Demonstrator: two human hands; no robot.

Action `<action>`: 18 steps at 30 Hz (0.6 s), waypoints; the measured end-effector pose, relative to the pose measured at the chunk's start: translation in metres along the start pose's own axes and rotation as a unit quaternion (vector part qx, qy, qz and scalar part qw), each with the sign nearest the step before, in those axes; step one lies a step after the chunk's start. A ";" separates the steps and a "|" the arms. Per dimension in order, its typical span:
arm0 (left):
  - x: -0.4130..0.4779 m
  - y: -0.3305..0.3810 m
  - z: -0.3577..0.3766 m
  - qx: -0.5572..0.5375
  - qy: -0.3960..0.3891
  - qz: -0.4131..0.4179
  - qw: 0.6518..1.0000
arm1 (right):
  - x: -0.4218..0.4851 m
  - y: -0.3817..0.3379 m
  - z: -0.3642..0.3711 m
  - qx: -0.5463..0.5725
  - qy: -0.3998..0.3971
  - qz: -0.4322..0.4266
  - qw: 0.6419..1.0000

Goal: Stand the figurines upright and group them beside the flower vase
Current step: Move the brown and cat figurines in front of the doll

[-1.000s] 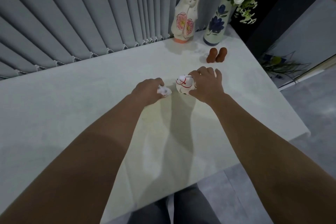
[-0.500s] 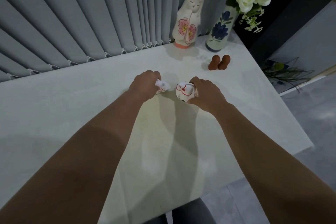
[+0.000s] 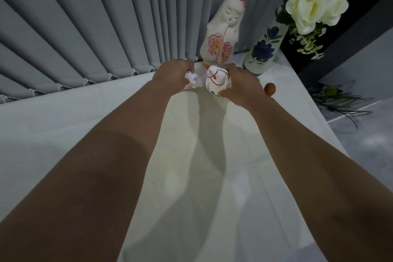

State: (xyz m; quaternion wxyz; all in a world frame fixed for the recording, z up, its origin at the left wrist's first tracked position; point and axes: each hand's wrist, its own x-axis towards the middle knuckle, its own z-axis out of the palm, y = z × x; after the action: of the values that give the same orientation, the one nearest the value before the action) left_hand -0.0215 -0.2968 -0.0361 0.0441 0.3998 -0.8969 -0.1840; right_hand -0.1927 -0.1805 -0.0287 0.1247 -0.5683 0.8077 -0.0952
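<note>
1. Nearest the camera, the white table shows only bare surface and the shadows of two forearms; no figurine lies on this near part.
2. Further out, the left hand is curled closed around a small white figurine with red dots. Its pose in the fist cannot be told, nor whether it touches the table.
3. Just beside it, the right hand wraps its fingers around a round white figurine with red cord markings, tilted and, by my judgement, lifted clear of the surface. The two figurines are close together, apart by a narrow gap.
4. Just past the right hand, a small brown figurine peeks out, mostly hidden; whether it stands cannot be told.
5. Beyond, a tall white doll figurine with pink blossoms stands upright just beside the flower vase, which holds white roses.
6. Judgement: the tall doll is placed; the two held pieces are near the vase but not yet set down standing, and the brown one needs checking.
</note>
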 end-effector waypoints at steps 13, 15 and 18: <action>0.016 -0.017 0.007 -0.029 0.003 0.007 1.000 | 0.012 0.001 0.012 -0.045 -0.004 -0.002 0.999; 0.014 -0.019 0.007 -0.037 0.010 -0.007 0.999 | 0.010 0.000 0.013 -0.034 -0.004 0.002 0.999; 0.014 -0.018 0.007 -0.035 0.018 -0.008 0.999 | 0.010 0.001 0.011 -0.035 -0.015 0.007 0.999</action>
State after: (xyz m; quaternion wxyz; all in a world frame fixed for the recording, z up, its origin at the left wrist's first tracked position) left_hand -0.0201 -0.3156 -0.0498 0.0727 0.4083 -0.8858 -0.2085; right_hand -0.1931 -0.1902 -0.0404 0.1175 -0.5681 0.8125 -0.0576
